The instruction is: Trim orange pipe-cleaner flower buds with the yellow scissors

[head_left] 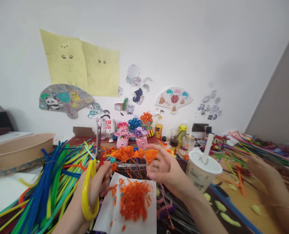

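My left hand [100,180] is closed around a pair of scissors [98,138], whose metal blades point up. A yellow loop [85,195], apparently the handle, hangs beside the wrist. My right hand [165,170] pinches a fuzzy orange piece [151,156] between thumb and fingers, apart from the blades. Below both hands, a white sheet of paper [105,217] bears a heap of orange fuzz clippings [134,200]. Just behind, several orange fuzzy flowers [126,153] with thin stems lie in a cluster.
Bundles of coloured pipe cleaners [54,182] spread at left, beside a tan bowl [24,146]. A lidded drink cup [203,169] with a straw stands close to my right forearm. Finished flower pots [122,141] stand at the back. Another person's hand [263,172] is at far right.
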The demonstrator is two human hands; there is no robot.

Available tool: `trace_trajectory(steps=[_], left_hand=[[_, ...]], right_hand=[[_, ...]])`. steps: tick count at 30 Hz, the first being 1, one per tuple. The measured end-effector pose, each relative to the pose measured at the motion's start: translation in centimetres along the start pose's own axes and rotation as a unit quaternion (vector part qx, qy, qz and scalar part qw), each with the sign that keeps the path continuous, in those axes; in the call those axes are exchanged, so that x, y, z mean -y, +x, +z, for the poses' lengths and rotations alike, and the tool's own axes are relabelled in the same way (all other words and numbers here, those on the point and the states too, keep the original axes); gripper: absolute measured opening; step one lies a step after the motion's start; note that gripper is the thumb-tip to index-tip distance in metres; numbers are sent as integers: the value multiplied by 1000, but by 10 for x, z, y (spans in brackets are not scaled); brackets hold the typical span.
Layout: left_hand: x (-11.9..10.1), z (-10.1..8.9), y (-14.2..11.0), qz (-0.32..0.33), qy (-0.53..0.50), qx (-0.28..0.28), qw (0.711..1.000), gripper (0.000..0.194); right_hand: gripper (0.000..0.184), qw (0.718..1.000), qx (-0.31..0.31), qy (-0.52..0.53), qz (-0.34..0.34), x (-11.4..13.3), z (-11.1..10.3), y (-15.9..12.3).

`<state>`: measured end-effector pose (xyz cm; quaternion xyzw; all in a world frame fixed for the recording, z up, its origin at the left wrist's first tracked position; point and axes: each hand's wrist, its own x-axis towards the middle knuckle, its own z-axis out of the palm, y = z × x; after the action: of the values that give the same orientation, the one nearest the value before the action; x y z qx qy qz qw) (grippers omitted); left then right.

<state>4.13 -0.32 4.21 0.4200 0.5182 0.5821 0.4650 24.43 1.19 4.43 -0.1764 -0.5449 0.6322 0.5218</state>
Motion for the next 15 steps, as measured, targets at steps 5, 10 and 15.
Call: trace_trajectory(steps=[5, 10, 15], left_hand=[[5, 5, -5, -27, -3, 35, 999, 51], [5, 8, -8, -29, -10, 70, 997, 55], [4, 5, -8, 14, -6, 62, 998, 55]], right_hand=[[41, 995, -60, -58, -51, -6, 2, 1], [29, 977, -130, -136, -106, -6, 1, 3], [27, 967, -149, -170, -115, -6, -1, 6]])
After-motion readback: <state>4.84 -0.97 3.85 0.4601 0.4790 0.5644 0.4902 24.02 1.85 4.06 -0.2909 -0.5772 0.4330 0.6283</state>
